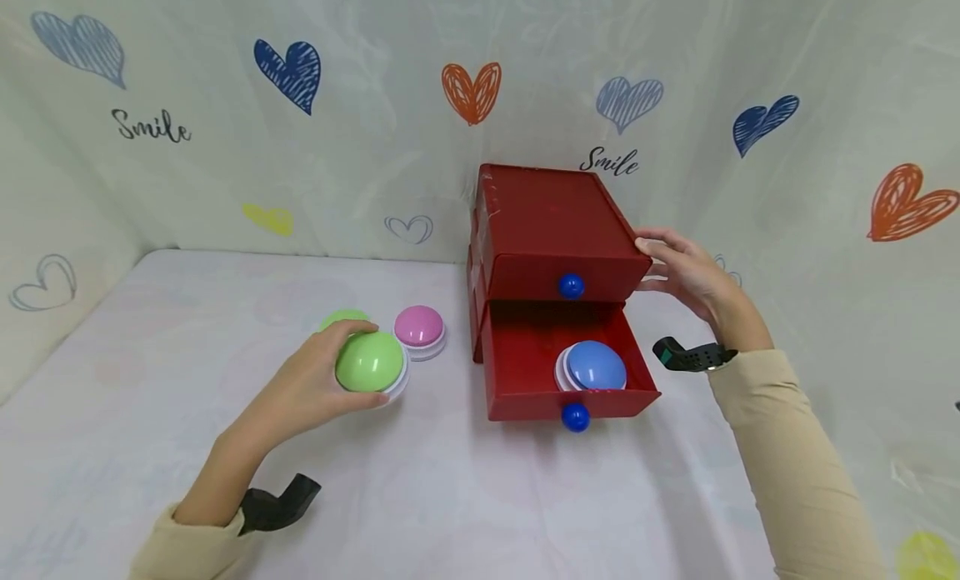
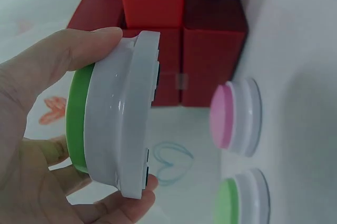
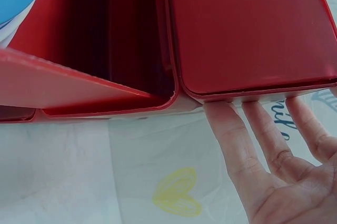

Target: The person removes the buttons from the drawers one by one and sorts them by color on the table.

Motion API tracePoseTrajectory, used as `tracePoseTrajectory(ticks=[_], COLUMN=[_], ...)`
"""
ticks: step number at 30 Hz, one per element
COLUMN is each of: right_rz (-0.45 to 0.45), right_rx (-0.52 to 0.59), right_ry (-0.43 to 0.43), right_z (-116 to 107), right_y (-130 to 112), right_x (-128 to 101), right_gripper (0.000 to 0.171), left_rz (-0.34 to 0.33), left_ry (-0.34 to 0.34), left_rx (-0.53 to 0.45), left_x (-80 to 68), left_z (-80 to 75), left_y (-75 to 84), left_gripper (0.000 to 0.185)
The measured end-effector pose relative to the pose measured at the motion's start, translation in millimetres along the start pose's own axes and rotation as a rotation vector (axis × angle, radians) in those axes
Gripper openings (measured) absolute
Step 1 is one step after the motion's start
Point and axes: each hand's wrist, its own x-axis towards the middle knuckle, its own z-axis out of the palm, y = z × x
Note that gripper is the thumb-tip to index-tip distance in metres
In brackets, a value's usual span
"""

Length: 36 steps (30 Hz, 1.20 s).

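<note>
L hand grips green button; R hand, fingers straight, prob. touching red drawer box.

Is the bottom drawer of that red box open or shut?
Open. The lower drawer is pulled out past the shut upper drawer, and a blue button sits inside it.

You wear two long beige sleeves, left sleeve and right sleeve, each ending at the wrist, with a black strap-mounted camera bracket on the left wrist and a black band with a green-tipped mount on the right wrist; both hands bare.
</note>
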Motion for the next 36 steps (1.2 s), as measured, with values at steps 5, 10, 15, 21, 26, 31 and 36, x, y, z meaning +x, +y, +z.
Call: tracePoseTrajectory(ticks=[5,10,15,21,26,31,36], right_rz=[-0.002,-0.002,0.002,0.000,-0.004,0.000,-0.008], right_rx=[-0.027,-0.015,-0.033,-0.019,-0.024,-0.006,0.036], right_ry=[0.011,0.003,0.019,0.021,0.033,0.026,-0.006], right_z=[1,2,2,1,3,3,2], right_y=[0,-1,-1,0,0,0,-1], right_x=[1,1,2,1,2,1,-1], right_gripper=[0.036,0.035,0.037,0.037,0.036,0.034,0.029], left_rz=[-0.051,-0.103,-0.132,-0.136,-0.148,-0.145,-0.125], left_ry=[-0.029,-0.072,-0.125,-0.180,-0.213,-0.228,-0.222], left_rx=[0.015,0.040,0.027,-0.011,-0.024,-0.048,-0.064], left_x=[-4.7,-6.5,-5.1,-3.8,-4.1,-4.2,-3.5], left_z=[-0.2,0.5,3.2,8.4,10.2,11.3,13.0], left_y=[-16.3,-32.3,-42.5,-54.0,-61.0,-65.7,-69.9], left_gripper=[0.075,0.076,0.077,0.080,0.081,0.081,0.081])
